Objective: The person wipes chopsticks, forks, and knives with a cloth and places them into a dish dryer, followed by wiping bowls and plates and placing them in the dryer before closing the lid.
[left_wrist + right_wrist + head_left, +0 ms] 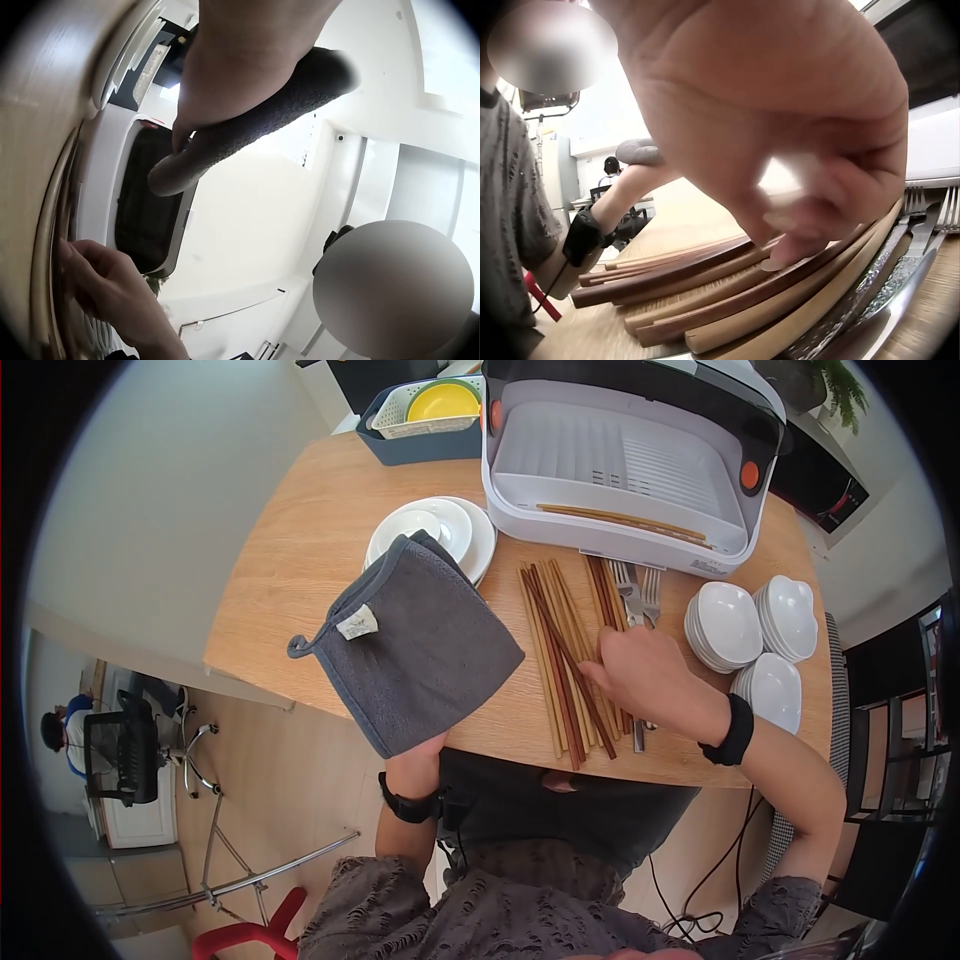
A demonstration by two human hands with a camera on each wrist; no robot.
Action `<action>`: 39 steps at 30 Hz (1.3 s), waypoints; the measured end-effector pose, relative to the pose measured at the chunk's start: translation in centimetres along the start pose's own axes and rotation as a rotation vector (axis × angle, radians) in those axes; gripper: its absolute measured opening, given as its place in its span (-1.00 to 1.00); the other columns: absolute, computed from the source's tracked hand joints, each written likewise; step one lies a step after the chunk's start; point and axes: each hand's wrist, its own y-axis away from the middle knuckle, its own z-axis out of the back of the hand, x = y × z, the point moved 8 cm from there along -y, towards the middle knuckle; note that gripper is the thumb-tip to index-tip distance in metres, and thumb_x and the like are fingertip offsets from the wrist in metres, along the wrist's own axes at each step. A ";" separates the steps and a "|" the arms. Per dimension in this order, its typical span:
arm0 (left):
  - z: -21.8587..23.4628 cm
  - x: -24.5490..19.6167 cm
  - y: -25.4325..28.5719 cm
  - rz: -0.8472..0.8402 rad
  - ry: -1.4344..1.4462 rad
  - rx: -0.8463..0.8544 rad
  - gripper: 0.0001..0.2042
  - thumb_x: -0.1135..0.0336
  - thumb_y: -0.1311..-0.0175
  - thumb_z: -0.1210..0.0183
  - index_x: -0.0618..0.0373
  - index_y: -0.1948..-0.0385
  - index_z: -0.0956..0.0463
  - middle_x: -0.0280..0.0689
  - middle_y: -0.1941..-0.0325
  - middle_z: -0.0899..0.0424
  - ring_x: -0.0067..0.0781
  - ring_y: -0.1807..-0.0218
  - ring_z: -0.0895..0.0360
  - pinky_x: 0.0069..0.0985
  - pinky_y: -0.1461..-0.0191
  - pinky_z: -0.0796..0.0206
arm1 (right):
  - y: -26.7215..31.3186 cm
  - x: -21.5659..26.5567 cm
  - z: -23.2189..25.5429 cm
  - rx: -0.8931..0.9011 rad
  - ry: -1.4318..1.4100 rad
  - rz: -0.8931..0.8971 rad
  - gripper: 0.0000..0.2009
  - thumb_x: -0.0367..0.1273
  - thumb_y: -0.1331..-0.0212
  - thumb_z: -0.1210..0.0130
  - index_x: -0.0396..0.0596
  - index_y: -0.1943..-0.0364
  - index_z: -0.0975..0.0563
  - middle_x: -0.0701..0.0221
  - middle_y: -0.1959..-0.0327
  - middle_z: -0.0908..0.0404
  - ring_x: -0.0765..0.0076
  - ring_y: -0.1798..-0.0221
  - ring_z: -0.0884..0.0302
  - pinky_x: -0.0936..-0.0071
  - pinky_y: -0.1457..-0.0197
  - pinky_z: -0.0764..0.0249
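Observation:
My left hand (430, 745) holds a grey cloth (420, 640) from beneath. The cloth spreads over this hand and hides most of its fingers in the head view. My right hand (650, 672) reaches down to a row of wooden chopsticks (556, 620), light and dark brown, lying on the table. Its thumb and fingertips (787, 251) are bent together at a dark brown chopstick (545, 610) that crosses diagonally over the others. Beside the chopsticks, forks (651, 598) and other metal cutlery lie partly under the right hand.
A white box with a dark raised lid (640, 390) stands at the back, two chopsticks (625, 522) inside. White plates (485, 545) are stacked behind the cloth. Stacked white bowls (728, 622) stand at the right. A blue basin (400, 452) holding a yellow bowl (445, 402) sits back left.

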 end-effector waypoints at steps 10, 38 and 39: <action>0.8 0.7 0.6 0.081 0.114 0.008 -0.41 -0.14 -0.53 0.15 -0.04 -0.45 -0.13 -0.24 -0.51 -0.22 -0.15 -0.50 -0.21 -0.11 -0.49 -0.20 | -0.9 -0.6 -0.8 0.022 -0.117 -0.055 -0.66 -0.25 -0.13 -0.16 -0.31 0.58 -0.61 -0.05 0.61 -0.59 -0.18 0.46 -0.63 0.05 0.29 -0.55; -0.1 2.2 0.9 0.193 0.526 0.264 -0.44 -0.08 -0.56 0.18 0.02 -0.44 -0.14 -0.20 -0.51 -0.24 -0.13 -0.49 -0.23 -0.05 -0.51 -0.16 | -0.4 -0.5 0.9 -0.152 -0.116 -0.031 -0.75 -0.38 -0.09 -0.15 -0.39 0.50 -0.55 -0.10 0.55 -0.60 -0.25 0.41 -0.63 0.02 0.28 -0.55; 0.4 2.4 1.0 0.201 0.535 0.271 -0.45 -0.08 -0.56 0.17 0.01 -0.44 -0.15 -0.20 -0.51 -0.25 -0.13 -0.49 -0.24 -0.06 -0.51 -0.16 | -0.2 -0.6 1.2 -0.168 -0.114 -0.032 -0.76 -0.39 -0.10 -0.13 -0.39 0.48 -0.55 -0.10 0.55 -0.60 -0.25 0.41 -0.63 0.01 0.27 -0.55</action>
